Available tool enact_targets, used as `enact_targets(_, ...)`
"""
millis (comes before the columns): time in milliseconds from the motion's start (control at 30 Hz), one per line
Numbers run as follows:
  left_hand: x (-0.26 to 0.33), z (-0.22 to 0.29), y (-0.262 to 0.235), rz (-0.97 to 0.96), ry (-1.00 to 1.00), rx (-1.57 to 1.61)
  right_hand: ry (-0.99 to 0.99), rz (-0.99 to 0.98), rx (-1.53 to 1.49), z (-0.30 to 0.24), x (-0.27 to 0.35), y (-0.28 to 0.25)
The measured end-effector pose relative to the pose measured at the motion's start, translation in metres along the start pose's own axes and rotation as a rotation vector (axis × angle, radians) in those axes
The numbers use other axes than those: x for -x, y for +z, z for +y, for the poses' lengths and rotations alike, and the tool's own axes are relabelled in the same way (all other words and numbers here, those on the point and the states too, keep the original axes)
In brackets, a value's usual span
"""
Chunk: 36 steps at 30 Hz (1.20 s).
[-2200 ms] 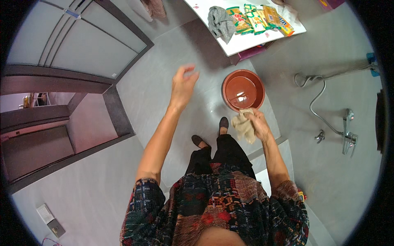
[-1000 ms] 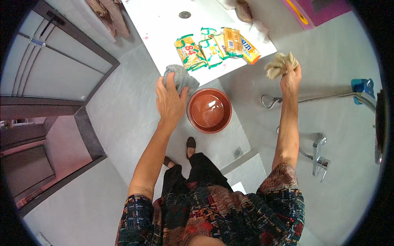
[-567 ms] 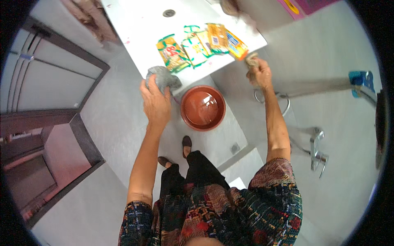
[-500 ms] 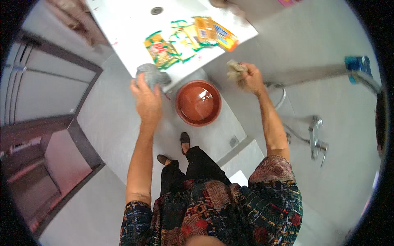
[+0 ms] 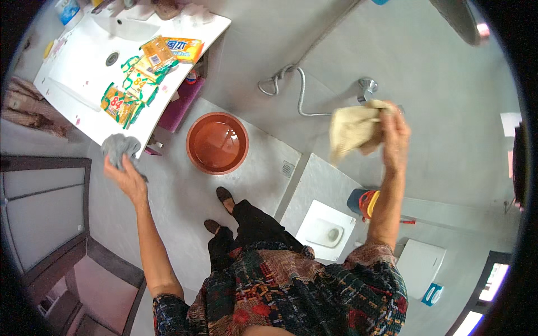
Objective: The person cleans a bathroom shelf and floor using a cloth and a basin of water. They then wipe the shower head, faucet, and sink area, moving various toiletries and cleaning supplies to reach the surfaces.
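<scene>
My left hand (image 5: 128, 180) is closed on a crumpled grey cloth (image 5: 119, 145), held at the near corner of the white washbasin counter (image 5: 210, 25). Whether the cloth touches the counter I cannot tell. Raised on the right, my right hand (image 5: 397, 137) grips a beige cloth (image 5: 354, 129) by one side, and the rest hangs loose, covering part of a wall mixer tap. Several flat yellow, green and orange packets (image 5: 140, 87) lie on the counter. Below, a round reddish-brown basin (image 5: 190, 147) with water in it stands on the grey floor.
A shower hose (image 5: 303, 92) runs along the right wall to the chrome fitting (image 5: 367, 85). Behind a low step, a squat toilet (image 5: 308, 238) is set in the floor beside a bin (image 5: 356, 200). A grey door (image 5: 47, 210) stands at left.
The view has swung to the right. My right hand has moved outward from the counter, and the beige cloth, bunched before, now hangs open. My left hand still holds the grey cloth.
</scene>
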<state>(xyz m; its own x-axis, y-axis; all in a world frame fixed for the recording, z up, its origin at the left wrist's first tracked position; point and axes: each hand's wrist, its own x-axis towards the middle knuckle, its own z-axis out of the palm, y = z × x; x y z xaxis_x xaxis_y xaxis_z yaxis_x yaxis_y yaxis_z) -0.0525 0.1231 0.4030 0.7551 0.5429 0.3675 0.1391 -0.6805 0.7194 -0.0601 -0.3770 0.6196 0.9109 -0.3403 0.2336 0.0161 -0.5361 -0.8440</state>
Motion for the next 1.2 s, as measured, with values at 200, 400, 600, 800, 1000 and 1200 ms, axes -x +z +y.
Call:
enact_targets(200,0.042,-0.022,-0.031,0.031,-0.249,0.165,-0.32,0.464,0.362,-0.026,-0.026,-0.071)
enact_targets(400,0.073,0.015,-0.033,-0.073,-0.384,0.259,-0.63,0.002,0.887,0.07,-0.078,-0.03)
enact_targets(600,0.092,0.049,-0.056,-0.362,-0.401,0.458,-0.209,-0.201,0.425,0.098,-0.087,-0.028)
enact_targets(800,0.098,0.08,-0.043,-0.515,-0.679,0.92,-0.367,-0.184,0.884,0.128,-0.096,-0.027)
enact_targets(1000,0.091,0.1,-0.04,-0.453,-0.792,1.135,-0.445,-0.188,1.284,0.091,-0.081,-0.017)
enact_targets(1200,0.085,0.121,-0.04,-0.47,-0.76,1.153,-0.647,0.167,1.077,0.039,-0.046,0.037)
